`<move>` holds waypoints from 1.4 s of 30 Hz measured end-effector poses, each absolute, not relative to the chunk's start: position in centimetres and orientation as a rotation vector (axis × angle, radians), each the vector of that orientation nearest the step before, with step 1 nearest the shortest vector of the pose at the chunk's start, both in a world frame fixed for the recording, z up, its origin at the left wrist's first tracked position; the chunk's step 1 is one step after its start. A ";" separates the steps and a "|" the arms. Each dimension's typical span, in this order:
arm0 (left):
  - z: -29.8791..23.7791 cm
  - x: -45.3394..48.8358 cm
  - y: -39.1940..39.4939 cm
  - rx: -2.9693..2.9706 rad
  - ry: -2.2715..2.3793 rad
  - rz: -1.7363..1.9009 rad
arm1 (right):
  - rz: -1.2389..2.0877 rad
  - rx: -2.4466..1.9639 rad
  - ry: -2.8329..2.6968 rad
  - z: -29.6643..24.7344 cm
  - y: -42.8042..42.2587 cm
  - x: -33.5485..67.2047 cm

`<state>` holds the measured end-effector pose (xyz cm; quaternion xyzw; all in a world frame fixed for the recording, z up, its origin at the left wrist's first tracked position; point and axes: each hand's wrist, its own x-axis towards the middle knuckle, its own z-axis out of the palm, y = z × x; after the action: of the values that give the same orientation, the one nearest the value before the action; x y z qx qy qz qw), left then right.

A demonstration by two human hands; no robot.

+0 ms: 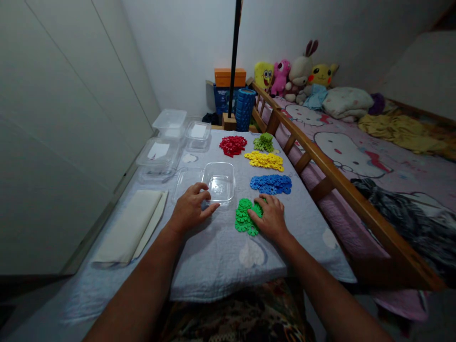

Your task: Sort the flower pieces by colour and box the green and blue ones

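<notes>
My left hand [191, 208] rests on the near rim of an empty clear plastic container [220, 183], with thumb and fingers curled against its edge. My right hand [270, 216] lies on the right side of a pile of green plastic flake pieces [243, 216], fingers bent and gathering into the pile. Further along the table lie separate piles: blue [271, 184], yellow [264, 160], light green [264, 142] and red [232, 145]. All sit on a pale cloth-covered table [221, 256].
Several clear containers with lids [170, 137] stand at the table's far left. A folded white cloth [131, 228] lies at the near left. A wooden bed rail [320, 161] runs along the right; a black pole [234, 61] rises at the far end. A white wall stands on the left.
</notes>
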<state>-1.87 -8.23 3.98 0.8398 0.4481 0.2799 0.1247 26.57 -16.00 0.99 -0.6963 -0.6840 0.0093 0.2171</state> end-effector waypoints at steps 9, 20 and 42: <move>3.9 -1.9 -8.3 2.464 1.321 0.822 | 0.104 -1.805 -2.023 1.4 -14.7 24.4; 3.8 -2.0 -8.3 2.449 1.357 0.851 | 0.141 -1.790 -2.043 1.1 -14.0 23.3; 3.3 -2.4 -7.9 2.499 1.269 0.945 | 0.212 -1.774 -2.046 1.3 -14.3 22.6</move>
<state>-2.44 -7.91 3.27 0.8413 0.4271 0.3183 0.0917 22.59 -14.27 1.25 -0.6382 -0.7364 0.0764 0.2110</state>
